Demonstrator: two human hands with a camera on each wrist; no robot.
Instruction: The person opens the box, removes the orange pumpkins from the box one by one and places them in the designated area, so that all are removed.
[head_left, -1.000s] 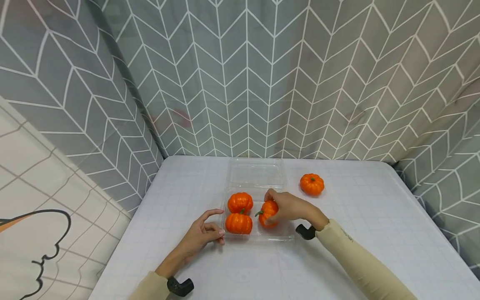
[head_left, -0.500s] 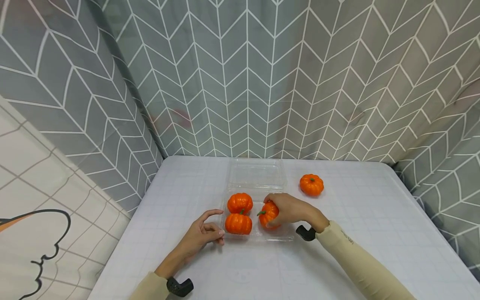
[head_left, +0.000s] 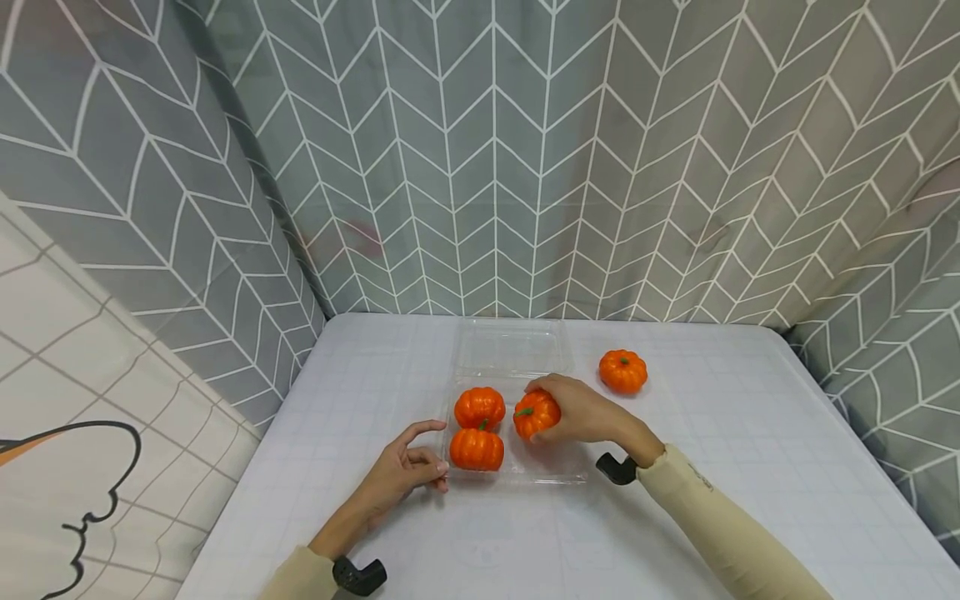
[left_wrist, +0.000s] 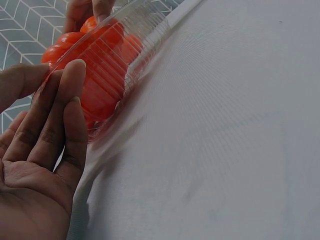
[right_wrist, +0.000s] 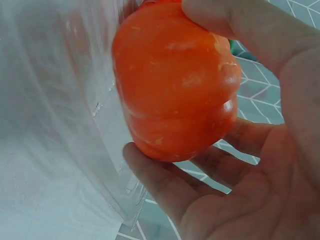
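In the head view a clear plastic container (head_left: pixel 547 477) holds two orange pumpkins at its left, a rear one (head_left: pixel 479 407) and a front one (head_left: pixel 476 450). Within its right half, the right hand (head_left: pixel 581 411) grips a third pumpkin (head_left: pixel 536 416) between thumb and fingers; the right wrist view shows this pumpkin (right_wrist: pixel 175 82) large, with fingers under it. At the container's left front corner, the left hand (head_left: pixel 406 467) touches the wall; in the left wrist view its thumb and fingertips (left_wrist: pixel 75 70) pinch the clear edge.
Another orange pumpkin (head_left: pixel 623 371) sits on the white table, right of the container's clear lid (head_left: pixel 513 348), which lies folded back. A patterned grey curtain (head_left: pixel 495 167) stands behind the table.
The right hand and its pumpkin have shifted slightly toward the back of the container, and the pumpkin's stem has turned. The left hand has stayed in place.
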